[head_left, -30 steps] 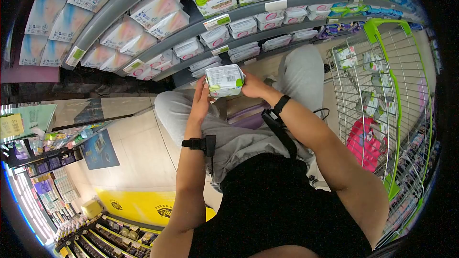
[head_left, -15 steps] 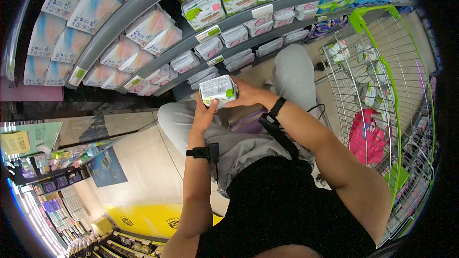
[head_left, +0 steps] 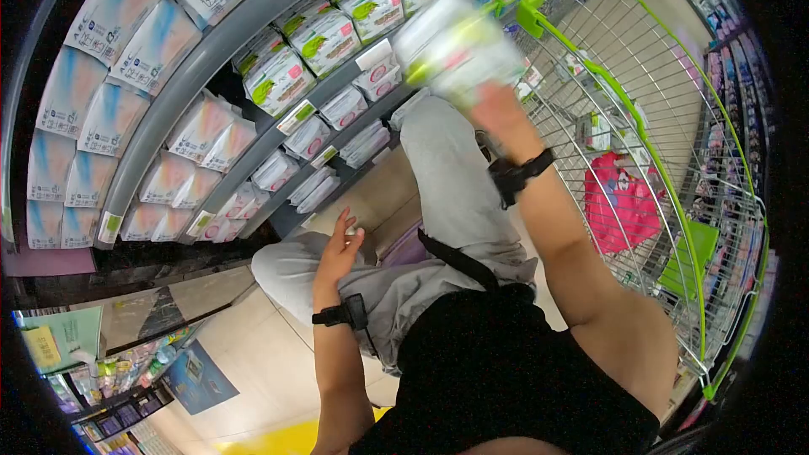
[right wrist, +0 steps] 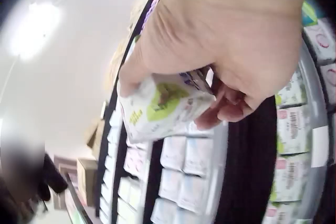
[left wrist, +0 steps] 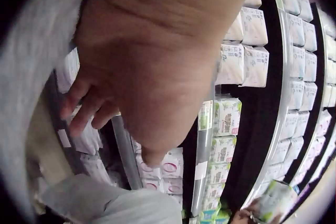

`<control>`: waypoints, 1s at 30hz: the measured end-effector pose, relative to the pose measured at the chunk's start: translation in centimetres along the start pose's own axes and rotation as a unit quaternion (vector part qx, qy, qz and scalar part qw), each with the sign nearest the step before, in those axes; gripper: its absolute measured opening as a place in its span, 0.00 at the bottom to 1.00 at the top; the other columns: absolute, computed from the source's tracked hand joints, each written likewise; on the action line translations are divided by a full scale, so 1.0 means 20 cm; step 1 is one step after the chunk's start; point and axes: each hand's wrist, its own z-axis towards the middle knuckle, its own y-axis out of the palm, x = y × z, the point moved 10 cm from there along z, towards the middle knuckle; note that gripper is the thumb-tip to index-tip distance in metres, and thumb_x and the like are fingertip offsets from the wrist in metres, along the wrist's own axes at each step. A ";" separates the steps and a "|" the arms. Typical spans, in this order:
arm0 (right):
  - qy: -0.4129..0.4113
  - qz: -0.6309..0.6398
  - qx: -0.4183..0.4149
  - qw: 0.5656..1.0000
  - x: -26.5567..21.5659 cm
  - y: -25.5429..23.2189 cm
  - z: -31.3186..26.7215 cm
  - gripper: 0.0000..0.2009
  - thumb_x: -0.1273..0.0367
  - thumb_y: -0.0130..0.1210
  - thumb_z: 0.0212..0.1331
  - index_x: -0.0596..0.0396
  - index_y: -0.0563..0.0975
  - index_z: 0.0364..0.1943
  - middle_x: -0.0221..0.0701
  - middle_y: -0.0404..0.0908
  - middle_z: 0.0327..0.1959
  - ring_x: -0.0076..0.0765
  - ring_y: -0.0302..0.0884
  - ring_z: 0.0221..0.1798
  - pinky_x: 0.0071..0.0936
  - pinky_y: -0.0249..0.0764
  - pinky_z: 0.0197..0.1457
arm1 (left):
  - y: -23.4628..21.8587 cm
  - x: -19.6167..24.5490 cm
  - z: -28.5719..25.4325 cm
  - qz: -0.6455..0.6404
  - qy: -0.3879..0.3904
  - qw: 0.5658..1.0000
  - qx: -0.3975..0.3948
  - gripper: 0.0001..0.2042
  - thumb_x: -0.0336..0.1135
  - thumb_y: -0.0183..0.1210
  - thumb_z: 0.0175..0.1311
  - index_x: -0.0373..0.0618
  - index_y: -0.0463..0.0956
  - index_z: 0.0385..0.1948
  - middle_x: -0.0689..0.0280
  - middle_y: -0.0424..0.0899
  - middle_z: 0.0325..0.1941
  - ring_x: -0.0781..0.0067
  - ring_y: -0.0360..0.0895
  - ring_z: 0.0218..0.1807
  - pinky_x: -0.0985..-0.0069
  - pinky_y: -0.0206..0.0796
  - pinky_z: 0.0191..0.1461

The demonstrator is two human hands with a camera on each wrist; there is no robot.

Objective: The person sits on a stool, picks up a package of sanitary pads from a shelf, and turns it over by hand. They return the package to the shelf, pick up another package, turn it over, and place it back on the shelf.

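My right hand (head_left: 503,116) grips a white and green soft package (head_left: 459,49), raised between the shelf and the cart and blurred in the head view. In the right wrist view, the thumb and fingers hold the package (right wrist: 163,106) from opposite sides, and a green leaf print shows on its front. My left hand (head_left: 339,253) holds nothing and hovers by the left knee, its fingers loosely spread. Up close in the left wrist view, the left hand (left wrist: 152,71) hangs in front of the shelves with relaxed fingers.
A wire shopping cart with a green rim (head_left: 634,109) stands at the right, with a pink bag (head_left: 619,202) and several packages inside. Shelves (head_left: 190,59) of white packs curve across the front and left. The person sits low, grey-trousered knees (head_left: 447,152) toward the shelf.
The package was held in both hands over the lap. The left hand has let go, and the right hand has carried the package up and right toward the cart. The head view has turned right.
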 end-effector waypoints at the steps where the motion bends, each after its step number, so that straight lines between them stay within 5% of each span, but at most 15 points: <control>1: -0.036 0.154 0.004 0.987 -0.12 -0.05 0.05 0.36 0.51 0.64 0.55 0.51 0.64 0.65 0.35 0.72 0.60 0.43 0.71 0.63 0.41 0.68 0.66 | 0.01 0.00 0.00 0.022 0.003 1.000 -0.016 0.33 0.48 0.55 0.70 0.50 0.51 0.73 0.51 0.73 0.65 0.70 0.79 0.45 0.72 0.69 0.53; 3: -0.055 0.274 -0.037 0.959 -0.44 0.03 0.13 0.44 0.44 0.68 0.44 0.49 0.65 0.64 0.34 0.74 0.57 0.34 0.73 0.42 0.32 0.70 0.46 | 0.03 0.00 0.00 0.040 -0.015 0.998 -0.037 0.33 0.48 0.56 0.70 0.50 0.53 0.72 0.53 0.74 0.64 0.68 0.78 0.46 0.71 0.69 0.54; 4: -0.074 0.306 0.017 0.949 -0.53 -0.01 0.14 0.47 0.40 0.69 0.37 0.50 0.66 0.62 0.32 0.76 0.53 0.31 0.69 0.35 0.29 0.66 0.42 | 0.05 0.01 0.01 0.049 -0.024 0.997 -0.047 0.33 0.48 0.57 0.69 0.51 0.54 0.72 0.53 0.74 0.63 0.68 0.78 0.47 0.71 0.69 0.54; 7: -0.078 0.427 -0.013 0.901 -0.63 -0.03 0.15 0.48 0.37 0.67 0.35 0.51 0.67 0.60 0.31 0.77 0.51 0.30 0.69 0.35 0.28 0.66 0.41 | 0.06 0.05 0.02 0.061 -0.029 0.996 -0.053 0.33 0.48 0.57 0.69 0.50 0.54 0.71 0.53 0.75 0.62 0.66 0.78 0.49 0.70 0.69 0.55; 8: -0.078 0.431 0.005 0.899 -0.62 -0.04 0.15 0.44 0.46 0.75 0.31 0.54 0.69 0.53 0.28 0.75 0.47 0.27 0.70 0.38 0.24 0.68 0.41 | 0.07 0.05 0.02 0.061 -0.026 0.996 -0.056 0.32 0.48 0.56 0.69 0.51 0.54 0.71 0.55 0.75 0.63 0.66 0.78 0.50 0.70 0.69 0.54; 11: -0.089 0.449 0.036 0.888 -0.55 -0.06 0.12 0.40 0.45 0.75 0.30 0.54 0.71 0.46 0.27 0.74 0.42 0.28 0.70 0.38 0.25 0.67 0.42 | 0.08 0.03 0.03 0.054 -0.016 0.997 -0.057 0.31 0.49 0.55 0.70 0.50 0.55 0.70 0.57 0.75 0.62 0.64 0.78 0.51 0.69 0.70 0.52; 15: -0.058 0.458 -0.001 0.887 -0.50 0.07 0.12 0.37 0.34 0.64 0.38 0.54 0.73 0.38 0.27 0.70 0.32 0.31 0.65 0.36 0.29 0.63 0.40 | 0.09 0.03 0.01 0.044 0.002 0.998 -0.046 0.30 0.49 0.57 0.68 0.47 0.60 0.67 0.52 0.79 0.56 0.60 0.79 0.49 0.69 0.70 0.55; 19: -0.006 0.408 0.010 0.913 -0.36 0.16 0.16 0.31 0.39 0.59 0.50 0.55 0.72 0.36 0.27 0.66 0.28 0.31 0.62 0.33 0.28 0.61 0.38 | 0.08 0.03 0.01 0.055 0.003 0.997 -0.056 0.28 0.49 0.57 0.68 0.45 0.63 0.64 0.53 0.82 0.51 0.61 0.79 0.49 0.69 0.70 0.54; 22: 0.055 0.346 -0.075 0.934 -0.22 0.25 0.23 0.26 0.44 0.60 0.54 0.55 0.73 0.37 0.31 0.72 0.31 0.33 0.68 0.36 0.30 0.65 0.41 | 0.05 0.06 -0.02 0.048 -0.023 0.997 -0.051 0.26 0.49 0.58 0.67 0.44 0.66 0.61 0.54 0.82 0.49 0.63 0.80 0.48 0.69 0.71 0.53; 24: 0.067 -0.008 -0.071 0.995 -0.13 0.34 0.28 0.25 0.48 0.63 0.52 0.55 0.74 0.38 0.34 0.75 0.36 0.38 0.71 0.44 0.36 0.68 0.49 | 0.04 0.06 -0.02 0.061 0.019 0.997 -0.042 0.25 0.50 0.58 0.67 0.44 0.68 0.60 0.55 0.82 0.49 0.63 0.80 0.48 0.69 0.71 0.52; 25: 0.064 -0.188 -0.070 0.978 -0.08 0.40 0.30 0.24 0.49 0.64 0.52 0.56 0.75 0.38 0.35 0.77 0.39 0.41 0.73 0.47 0.39 0.69 0.52 | 0.04 0.05 -0.02 0.067 0.039 0.996 -0.037 0.25 0.50 0.58 0.67 0.44 0.69 0.59 0.55 0.82 0.48 0.63 0.80 0.47 0.69 0.71 0.51; 26: -0.024 -0.369 -0.147 0.917 -0.10 0.57 0.32 0.25 0.51 0.65 0.51 0.56 0.74 0.42 0.37 0.76 0.45 0.44 0.70 0.53 0.43 0.67 0.57 | 0.03 0.04 -0.02 0.072 0.031 0.996 -0.034 0.25 0.50 0.58 0.67 0.43 0.69 0.58 0.55 0.83 0.47 0.63 0.80 0.47 0.69 0.71 0.51; 28: -0.205 -0.663 -0.270 0.668 -0.03 0.94 0.25 0.28 0.54 0.67 0.49 0.58 0.74 0.49 0.42 0.75 0.56 0.51 0.65 0.65 0.51 0.61 0.67 | 0.02 0.04 -0.03 0.086 0.013 0.996 -0.035 0.24 0.50 0.58 0.67 0.43 0.71 0.57 0.56 0.83 0.45 0.63 0.80 0.46 0.69 0.71 0.50; 30: -0.174 -0.679 -0.326 0.634 0.16 1.10 0.25 0.35 0.53 0.66 0.50 0.57 0.68 0.59 0.42 0.65 0.66 0.53 0.52 0.73 0.53 0.52 0.72 | 0.01 0.09 -0.07 0.079 -0.010 0.996 -0.037 0.23 0.50 0.57 0.69 0.44 0.70 0.58 0.56 0.83 0.44 0.61 0.80 0.46 0.68 0.71 0.51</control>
